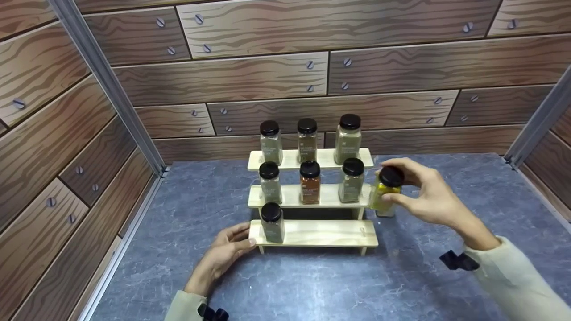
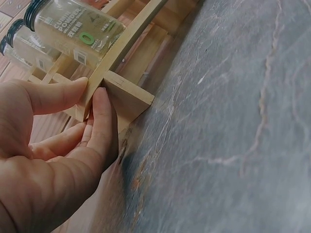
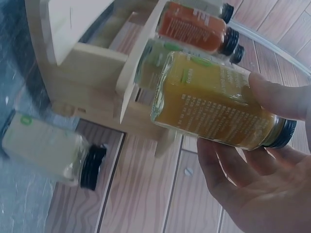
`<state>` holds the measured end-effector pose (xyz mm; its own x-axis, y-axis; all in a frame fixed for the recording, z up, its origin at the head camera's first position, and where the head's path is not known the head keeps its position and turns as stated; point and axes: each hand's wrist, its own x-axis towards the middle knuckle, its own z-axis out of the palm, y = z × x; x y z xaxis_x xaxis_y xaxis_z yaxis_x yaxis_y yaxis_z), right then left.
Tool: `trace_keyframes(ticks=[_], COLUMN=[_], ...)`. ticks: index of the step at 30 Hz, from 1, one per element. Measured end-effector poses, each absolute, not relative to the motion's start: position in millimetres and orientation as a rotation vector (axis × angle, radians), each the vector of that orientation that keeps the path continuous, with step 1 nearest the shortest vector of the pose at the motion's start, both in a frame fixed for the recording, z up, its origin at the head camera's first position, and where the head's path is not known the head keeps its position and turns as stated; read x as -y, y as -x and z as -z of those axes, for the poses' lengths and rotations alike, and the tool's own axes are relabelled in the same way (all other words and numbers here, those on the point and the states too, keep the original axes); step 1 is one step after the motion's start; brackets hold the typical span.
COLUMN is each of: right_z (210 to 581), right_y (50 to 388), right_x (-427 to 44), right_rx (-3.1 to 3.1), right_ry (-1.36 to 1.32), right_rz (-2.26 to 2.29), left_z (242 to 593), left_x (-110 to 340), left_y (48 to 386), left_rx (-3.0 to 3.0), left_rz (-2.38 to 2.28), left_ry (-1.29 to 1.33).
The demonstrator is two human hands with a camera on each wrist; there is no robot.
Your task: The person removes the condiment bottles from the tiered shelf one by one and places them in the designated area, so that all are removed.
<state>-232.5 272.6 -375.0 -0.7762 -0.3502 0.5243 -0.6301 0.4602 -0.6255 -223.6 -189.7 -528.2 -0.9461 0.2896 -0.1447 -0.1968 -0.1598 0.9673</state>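
My right hand grips a yellow spice jar with a black lid, thumb on one side and fingers on the other. The jar is raised just off the right end of the middle shelf. My left hand pinches the left end of the lowest shelf of a three-tier wooden rack, thumb above and fingers beneath. On that shelf, at its left, stands a jar labelled cumin powder. The middle shelf holds a pale jar, a red-orange jar and a greenish jar.
Three more black-lidded jars stand on the top shelf. Another pale jar stands on the grey marbled table, right of the rack and partly behind the held jar in the head view. Wood-patterned walls enclose the back and sides.
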Motion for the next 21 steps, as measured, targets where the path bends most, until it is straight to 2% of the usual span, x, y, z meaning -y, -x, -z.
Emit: trace_keyframes(ticks=[21], right_z=[369.2], right_y=[255.5], right_x=[-320.6], right_rx=[2.42], right_ry=[-0.822], right_rz=[-1.3], left_z=[527.8], left_x=[190.3], left_y=[224.6], left_rx=[-1.787], left_rz=[-2.169], left_ry=[-0.129])
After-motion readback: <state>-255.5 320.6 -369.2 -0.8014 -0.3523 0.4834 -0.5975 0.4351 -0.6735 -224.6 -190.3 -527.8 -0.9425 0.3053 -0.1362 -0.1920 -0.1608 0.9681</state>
